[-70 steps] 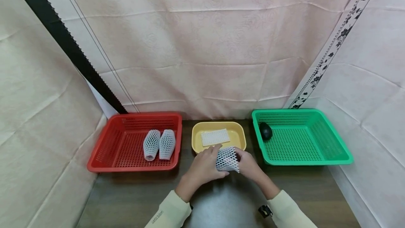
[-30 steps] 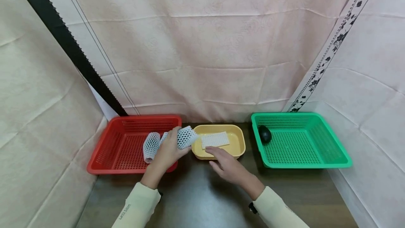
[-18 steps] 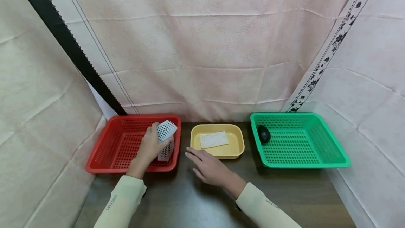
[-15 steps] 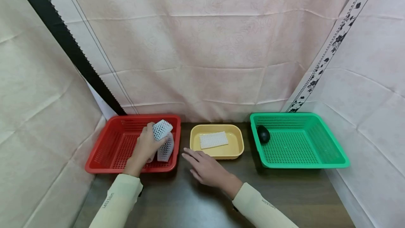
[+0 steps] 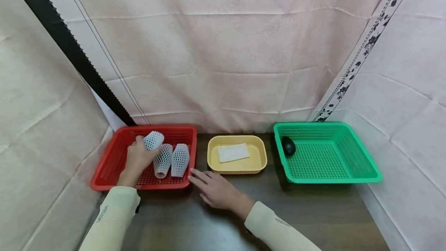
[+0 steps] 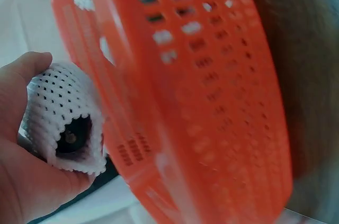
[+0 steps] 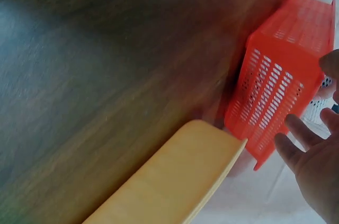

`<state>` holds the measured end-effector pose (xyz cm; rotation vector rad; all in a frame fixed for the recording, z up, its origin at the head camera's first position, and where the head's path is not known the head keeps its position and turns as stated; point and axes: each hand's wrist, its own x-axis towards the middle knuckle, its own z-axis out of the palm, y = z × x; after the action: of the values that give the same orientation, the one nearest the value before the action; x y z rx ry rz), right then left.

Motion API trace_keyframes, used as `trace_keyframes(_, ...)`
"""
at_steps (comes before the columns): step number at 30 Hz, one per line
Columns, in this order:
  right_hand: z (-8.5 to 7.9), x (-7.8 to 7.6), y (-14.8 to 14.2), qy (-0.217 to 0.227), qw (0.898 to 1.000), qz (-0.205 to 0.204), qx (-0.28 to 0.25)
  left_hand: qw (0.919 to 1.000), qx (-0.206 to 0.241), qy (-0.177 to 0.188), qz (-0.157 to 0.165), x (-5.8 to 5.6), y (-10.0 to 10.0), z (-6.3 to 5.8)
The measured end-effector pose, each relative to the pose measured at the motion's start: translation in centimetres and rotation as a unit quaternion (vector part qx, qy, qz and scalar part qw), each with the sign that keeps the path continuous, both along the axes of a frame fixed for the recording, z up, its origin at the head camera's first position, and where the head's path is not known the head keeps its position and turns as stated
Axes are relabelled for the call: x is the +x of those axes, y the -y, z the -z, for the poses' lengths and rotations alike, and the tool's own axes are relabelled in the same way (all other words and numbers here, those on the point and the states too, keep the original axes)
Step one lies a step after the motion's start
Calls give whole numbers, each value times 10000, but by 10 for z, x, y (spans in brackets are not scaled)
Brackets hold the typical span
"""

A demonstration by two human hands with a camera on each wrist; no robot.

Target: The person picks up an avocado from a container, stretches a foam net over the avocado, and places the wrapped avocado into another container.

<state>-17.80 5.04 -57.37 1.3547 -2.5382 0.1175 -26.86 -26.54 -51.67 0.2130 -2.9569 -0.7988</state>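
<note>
My left hand (image 5: 136,159) holds a white foam net sleeve (image 5: 153,140) over the red basket (image 5: 115,158). In the left wrist view, fingers and thumb curl round the foam net sleeve (image 6: 58,97), and a dark round fruit (image 6: 74,136) with a stem mark shows through its open end. Two more filled-looking foam net sleeves stand side by side in the basket, the nearer one (image 5: 162,162) just right of my left hand and the other (image 5: 180,160) beyond it. My right hand (image 5: 219,191), fingers extended and holding nothing, hovers by the basket's front right corner.
A yellow tray (image 5: 212,167) at the centre bears a flat white foam net (image 5: 233,153). To the right, a green basket (image 5: 334,179) has one bare dark fruit (image 5: 288,146) against its left side. Cloth walls surround the table (image 5: 195,224) at back and sides.
Both hands were on the sleeved fruit in front of the yellow tray. The right let go; the left carried it leftward over the red basket, and the right hand followed left, without it.
</note>
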Motion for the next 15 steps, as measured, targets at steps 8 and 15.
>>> trace_keyframes(8,8,1,7,118,9997,-45,218,9967,167,672,-426,-4,23,16)
trace_keyframes(15,9,0,10,63,9995,-102,298,9893,362,1224,-710,-7,41,34)
